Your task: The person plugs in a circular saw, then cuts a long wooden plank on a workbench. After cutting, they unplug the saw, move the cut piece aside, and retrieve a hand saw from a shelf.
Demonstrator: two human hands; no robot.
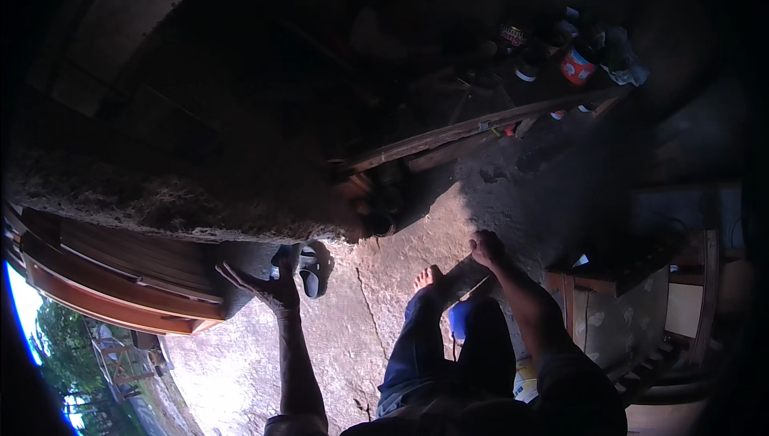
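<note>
My left hand [268, 285] is raised over the floor at the left with its fingers spread, and nothing shows in it. Close by it, a pair of dark sandals [311, 272] lies on the concrete floor [336, 324]. My right hand [485, 248] is closed like a fist ahead of my right knee; what it holds, if anything, is hidden in shadow. Below that hand a thin pale stick-like piece [478, 285] shows. A blue object [458, 320], its kind unclear, is between my legs, just above my bare foot's level on the near side.
A wooden bench [432, 135] at the far right bears several containers, among them a red can [577, 67]. Stacked reddish-brown boards [120, 284] stand at the left. A wooden cabinet-like piece [617, 308] is at my right, near a yellow and white container [525, 381]. Much lies in deep shadow.
</note>
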